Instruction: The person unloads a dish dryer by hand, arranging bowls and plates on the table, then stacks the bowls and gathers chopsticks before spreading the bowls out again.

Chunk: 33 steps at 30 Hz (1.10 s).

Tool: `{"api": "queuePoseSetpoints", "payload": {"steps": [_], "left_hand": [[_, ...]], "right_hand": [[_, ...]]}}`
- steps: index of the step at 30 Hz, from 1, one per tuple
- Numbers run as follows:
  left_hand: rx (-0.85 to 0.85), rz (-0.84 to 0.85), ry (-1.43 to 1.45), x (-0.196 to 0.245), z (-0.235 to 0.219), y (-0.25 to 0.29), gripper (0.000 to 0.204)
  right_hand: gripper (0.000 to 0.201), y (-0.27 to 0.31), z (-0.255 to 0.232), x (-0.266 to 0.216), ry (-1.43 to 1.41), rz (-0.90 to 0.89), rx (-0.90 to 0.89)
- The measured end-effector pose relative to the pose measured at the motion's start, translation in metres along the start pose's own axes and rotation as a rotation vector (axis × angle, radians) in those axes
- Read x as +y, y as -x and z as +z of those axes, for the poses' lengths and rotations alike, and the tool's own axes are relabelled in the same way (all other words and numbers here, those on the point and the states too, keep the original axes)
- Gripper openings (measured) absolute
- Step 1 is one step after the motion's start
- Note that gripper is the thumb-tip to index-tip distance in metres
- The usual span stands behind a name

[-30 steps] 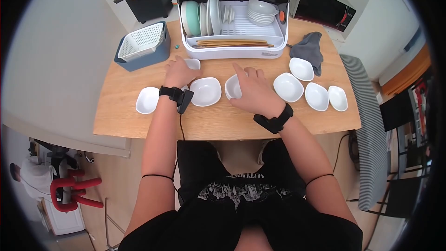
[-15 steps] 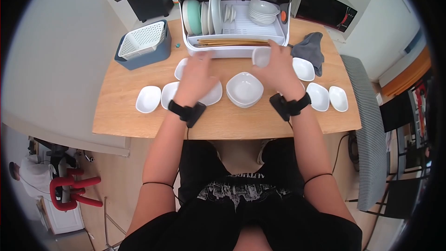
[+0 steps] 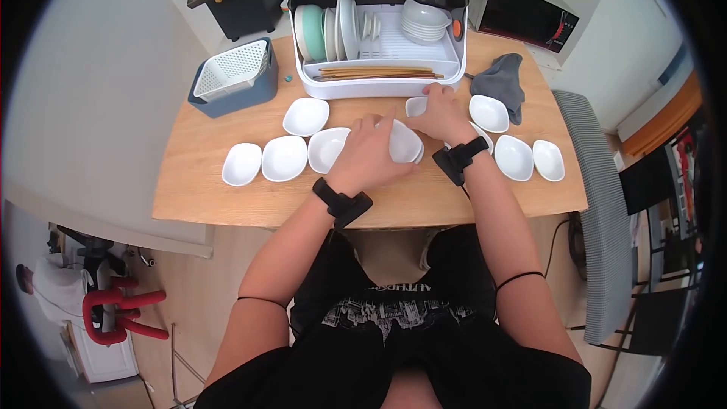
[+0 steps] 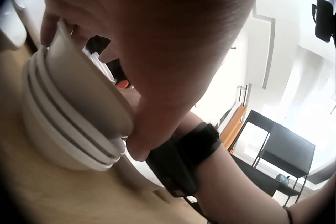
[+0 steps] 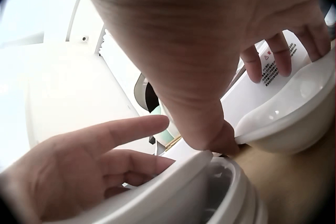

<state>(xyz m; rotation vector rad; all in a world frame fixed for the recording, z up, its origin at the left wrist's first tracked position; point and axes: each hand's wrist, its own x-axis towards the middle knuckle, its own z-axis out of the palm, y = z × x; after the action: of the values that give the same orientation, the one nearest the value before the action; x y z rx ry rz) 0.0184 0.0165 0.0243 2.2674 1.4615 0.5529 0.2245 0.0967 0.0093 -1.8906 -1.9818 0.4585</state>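
Observation:
My left hand [image 3: 369, 155] grips a white bowl [image 4: 86, 85] by its rim, thumb on one side and fingers on the other. That bowl sits tilted on a stack of similar white bowls [image 4: 47, 132], which my left hand partly covers in the head view. Just behind and to the right, my right hand [image 3: 445, 115] holds another white bowl [image 5: 294, 111], thumb at the near rim and fingers over the far side. This bowl is close to the front of the white dish cabinet [image 3: 379, 89].
Several single white bowls stand left [image 3: 285, 158] and right [image 3: 513, 157] on the wooden table [image 3: 204, 201]. Plates and stacked small dishes [image 3: 424, 23] fill parts of the cabinet, chopsticks [image 3: 379, 72] along its front. A blue basket [image 3: 235, 98] and grey cloth [image 3: 500, 83] flank it.
My left hand moved from the back-left bowl rightward onto the middle stack. My right hand left that stack, went up and right, then came slightly down with a bowl by the cabinet.

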Motion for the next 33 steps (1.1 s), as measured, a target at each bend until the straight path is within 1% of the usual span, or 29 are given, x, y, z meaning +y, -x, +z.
{"api": "queuePoseSetpoints", "payload": {"steps": [2,4,5,8,9,10,11,12,13,15,16,18,19,21,22,23,25,27,30,31,33], "left_hand": [[-0.033,-0.032,0.014,-0.003,-0.008,-0.001,0.113],[0.079,-0.007,0.095,-0.012,-0.016,-0.002,0.113],[0.075,-0.007,0.095,-0.016,-0.022,-0.003,0.113],[0.251,-0.047,-0.027,-0.031,-0.036,-0.016,0.109],[0.251,-0.045,-0.027,-0.034,-0.039,-0.022,0.109],[0.224,-0.103,-0.031,-0.037,-0.042,-0.027,0.108],[0.198,-0.163,-0.036,-0.040,-0.045,-0.032,0.108],[0.203,-0.158,-0.026,-0.045,-0.043,-0.037,0.107],[0.206,-0.158,-0.026,-0.049,-0.038,-0.040,0.107],[0.182,-0.218,-0.006,-0.053,-0.026,-0.046,0.105],[0.177,-0.215,-0.004,-0.055,-0.022,-0.049,0.105],[0.156,-0.256,-0.018,-0.057,-0.015,-0.053,0.101],[0.152,-0.252,-0.016,-0.053,-0.015,-0.054,0.101],[0.118,-0.289,-0.082,-0.047,-0.017,-0.055,0.099],[0.116,-0.289,-0.083,-0.048,-0.016,-0.056,0.099],[0.108,-0.291,-0.100,-0.050,-0.014,-0.057,0.099],[0.100,-0.293,-0.122,-0.050,-0.013,-0.058,0.099],[0.073,-0.347,-0.163,-0.050,-0.012,-0.058,0.098],[0.071,-0.351,-0.194,-0.054,-0.008,-0.057,0.098],[0.070,-0.351,-0.194,-0.057,-0.006,-0.056,0.098],[0.068,-0.288,-0.233,-0.062,-0.002,-0.056,0.099]], "right_hand": [[0.096,-0.001,0.006,0.002,-0.006,0.002,0.009],[0.096,0.000,0.010,0.005,-0.011,0.008,0.017],[0.096,0.001,0.011,0.007,-0.010,-0.004,0.028],[0.094,0.003,0.010,0.009,0.015,-0.021,0.040],[0.092,0.003,0.010,0.009,0.040,-0.030,0.040],[0.092,0.003,0.011,0.010,0.040,-0.032,0.040],[0.085,0.004,0.013,0.012,0.027,-0.065,0.085],[0.079,0.008,0.011,0.008,0.014,-0.099,0.129],[0.079,0.011,0.008,0.004,0.016,-0.102,0.129],[0.067,0.022,0.000,-0.005,-0.006,-0.178,0.118],[0.067,0.029,0.001,-0.009,-0.004,-0.173,0.118],[0.067,0.045,0.005,-0.020,0.019,-0.398,0.045],[0.067,0.056,0.004,-0.029,0.020,-0.392,0.046],[0.080,0.075,0.003,-0.048,0.076,-0.399,-0.068],[0.092,0.078,0.011,-0.051,0.115,-0.373,-0.077],[0.092,0.081,0.015,-0.053,0.114,-0.372,-0.078],[0.098,0.084,0.020,-0.057,0.165,-0.288,-0.077],[0.100,0.085,0.018,-0.061,0.150,-0.269,-0.090],[0.100,0.085,0.017,-0.061,0.127,-0.237,-0.092],[0.099,0.085,0.018,-0.061,0.117,-0.226,-0.080],[0.100,0.085,0.017,-0.057,0.097,-0.238,-0.075]]}}
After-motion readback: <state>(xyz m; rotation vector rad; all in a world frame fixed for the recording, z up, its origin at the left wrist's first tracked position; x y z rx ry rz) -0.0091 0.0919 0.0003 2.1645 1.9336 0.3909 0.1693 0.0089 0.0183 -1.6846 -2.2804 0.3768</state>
